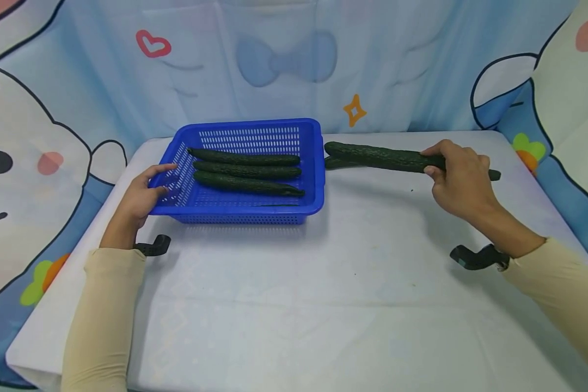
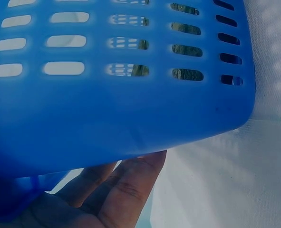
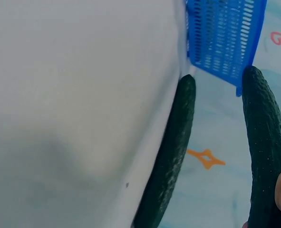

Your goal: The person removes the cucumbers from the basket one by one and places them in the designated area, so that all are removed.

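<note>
A blue plastic basket [image 1: 313, 204] with slotted walls holds several dark green cucumbers [image 1: 247, 172] lying side by side. My left hand [image 1: 139, 196] grips the basket at its left end, its fingers [image 2: 130, 190] bent under the rim. In my right hand [image 1: 463, 179] is another cucumber [image 1: 377, 156], pinched near its right end between thumb and fingers. Its far tip points at the basket's right side. Below it a further cucumber [image 3: 169, 154] lies on the table, partly hidden in the head view by the held one.
A white cloth covers the table [image 1: 294, 305]. Behind it hangs a light blue printed curtain [image 1: 372, 65], close to the back edge. Dark wrist cameras [image 1: 477, 257] jut out from both forearms.
</note>
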`<action>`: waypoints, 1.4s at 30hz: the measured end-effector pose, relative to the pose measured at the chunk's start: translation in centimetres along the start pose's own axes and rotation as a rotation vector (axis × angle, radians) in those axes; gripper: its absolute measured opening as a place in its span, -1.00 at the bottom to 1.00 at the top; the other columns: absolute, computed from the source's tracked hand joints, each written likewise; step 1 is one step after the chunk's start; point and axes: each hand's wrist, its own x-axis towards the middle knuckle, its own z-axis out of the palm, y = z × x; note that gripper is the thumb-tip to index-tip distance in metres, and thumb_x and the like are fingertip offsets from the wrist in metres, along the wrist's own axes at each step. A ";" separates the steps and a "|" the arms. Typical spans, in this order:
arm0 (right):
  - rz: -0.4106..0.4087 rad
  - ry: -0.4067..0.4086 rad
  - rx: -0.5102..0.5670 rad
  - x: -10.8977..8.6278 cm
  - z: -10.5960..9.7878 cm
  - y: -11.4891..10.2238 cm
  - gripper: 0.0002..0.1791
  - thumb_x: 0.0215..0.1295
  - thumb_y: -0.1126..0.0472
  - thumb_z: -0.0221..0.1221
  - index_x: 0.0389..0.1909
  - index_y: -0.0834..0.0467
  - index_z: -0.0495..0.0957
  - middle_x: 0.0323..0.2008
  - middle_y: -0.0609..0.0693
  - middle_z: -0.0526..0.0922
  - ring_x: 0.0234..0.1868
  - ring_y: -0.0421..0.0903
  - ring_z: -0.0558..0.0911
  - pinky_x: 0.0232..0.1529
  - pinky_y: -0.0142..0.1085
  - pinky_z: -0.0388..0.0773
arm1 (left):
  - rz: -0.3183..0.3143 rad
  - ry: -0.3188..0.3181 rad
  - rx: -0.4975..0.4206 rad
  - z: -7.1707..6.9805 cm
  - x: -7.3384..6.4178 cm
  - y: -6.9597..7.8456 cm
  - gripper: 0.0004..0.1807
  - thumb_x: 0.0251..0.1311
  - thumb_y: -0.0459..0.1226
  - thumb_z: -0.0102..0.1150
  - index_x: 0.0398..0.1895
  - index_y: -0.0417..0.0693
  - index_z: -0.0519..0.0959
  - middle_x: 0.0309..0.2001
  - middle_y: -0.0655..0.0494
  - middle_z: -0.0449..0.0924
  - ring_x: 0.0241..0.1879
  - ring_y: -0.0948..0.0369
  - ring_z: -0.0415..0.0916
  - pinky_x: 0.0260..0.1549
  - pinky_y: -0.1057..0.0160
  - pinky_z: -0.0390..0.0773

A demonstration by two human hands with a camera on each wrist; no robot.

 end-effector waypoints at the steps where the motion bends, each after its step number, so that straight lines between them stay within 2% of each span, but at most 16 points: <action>1: 0.001 0.000 -0.005 0.0 0.0 0.1 -0.67 0.37 0.40 0.08 0.13 0.39 0.42 -0.08 0.46 0.56 -0.04 0.39 0.40 0.07 0.33 0.11 | 0.001 -0.001 -0.001 0.0 0.0 0.0 -0.37 0.37 -0.46 -0.21 0.49 0.14 0.22 0.60 -0.12 -0.25 0.44 -0.27 0.11 0.27 -0.27 0.33; 6: -0.010 -0.016 -0.019 0.0 0.6 0.8 -0.67 0.35 0.41 0.10 0.11 0.38 0.44 -0.11 0.47 0.58 -0.04 0.40 0.42 0.04 0.32 0.12 | 0.006 0.000 0.003 0.0 -0.1 0.0 -0.37 0.38 -0.45 -0.21 0.48 0.17 0.23 0.60 -0.13 -0.25 0.43 -0.28 0.11 0.27 -0.27 0.34; 11: -0.062 -0.049 -0.024 0.6 1.6 1.3 -0.68 0.31 0.43 0.13 0.08 0.35 0.48 -0.17 0.41 0.61 -0.04 0.41 0.46 0.04 0.35 0.14 | 0.013 0.008 -0.001 0.0 -0.2 -0.1 -0.36 0.37 -0.45 -0.21 0.48 0.20 0.24 0.60 -0.13 -0.24 0.45 -0.28 0.07 0.28 -0.28 0.32; 22: -0.150 -0.160 -0.038 2.9 4.0 2.5 -0.70 0.30 0.43 0.15 0.05 0.27 0.51 -0.06 0.34 0.64 0.02 0.39 0.49 0.06 0.33 0.19 | 0.021 0.008 -0.014 0.2 -0.2 -0.4 -0.35 0.35 -0.46 -0.22 0.47 0.20 0.26 0.60 -0.12 -0.22 0.46 -0.26 0.06 0.29 -0.26 0.32; 28: -0.126 -0.225 -0.032 3.6 4.5 3.1 -0.69 0.33 0.39 0.14 0.08 0.28 0.49 -0.03 0.36 0.63 0.04 0.41 0.50 0.01 0.31 0.23 | 0.023 0.012 -0.008 0.3 -0.2 -0.5 -0.35 0.35 -0.47 -0.22 0.48 0.15 0.25 0.60 -0.14 -0.23 0.46 -0.28 0.06 0.28 -0.27 0.32; 31: -0.115 -0.275 -0.037 4.2 4.6 3.6 -0.67 0.34 0.36 0.16 0.11 0.28 0.48 -0.07 0.36 0.64 -0.09 0.34 0.56 0.05 0.37 0.26 | 0.029 0.018 -0.003 0.3 -0.2 -0.5 -0.36 0.35 -0.47 -0.22 0.48 0.12 0.24 0.59 -0.15 -0.22 0.45 -0.29 0.08 0.28 -0.27 0.32; 36: -0.088 -0.345 -0.065 5.0 4.7 4.4 -0.65 0.37 0.29 0.15 0.15 0.27 0.45 -0.02 0.38 0.63 -0.23 0.20 0.59 0.00 0.31 0.40 | 0.030 0.017 -0.007 0.3 -0.3 -0.2 -0.35 0.35 -0.47 -0.22 0.49 0.11 0.23 0.59 -0.16 -0.22 0.44 -0.28 0.10 0.28 -0.27 0.33; 38: -0.080 -0.352 -0.075 5.3 4.9 4.5 -0.65 0.38 0.28 0.14 0.15 0.26 0.45 0.04 0.38 0.60 -0.17 0.24 0.60 -0.01 0.27 0.39 | 0.028 0.014 -0.008 0.3 -0.2 -0.2 -0.35 0.35 -0.47 -0.22 0.49 0.11 0.23 0.59 -0.16 -0.22 0.43 -0.28 0.12 0.27 -0.27 0.34; 42: -0.057 -0.367 -0.087 5.6 5.1 4.8 -0.66 0.40 0.27 0.12 0.16 0.24 0.44 0.08 0.38 0.57 -0.06 0.33 0.57 0.06 0.35 0.29 | 0.026 0.010 -0.001 0.2 -0.2 0.0 -0.36 0.37 -0.46 -0.23 0.49 0.14 0.22 0.59 -0.16 -0.22 0.42 -0.28 0.14 0.26 -0.26 0.35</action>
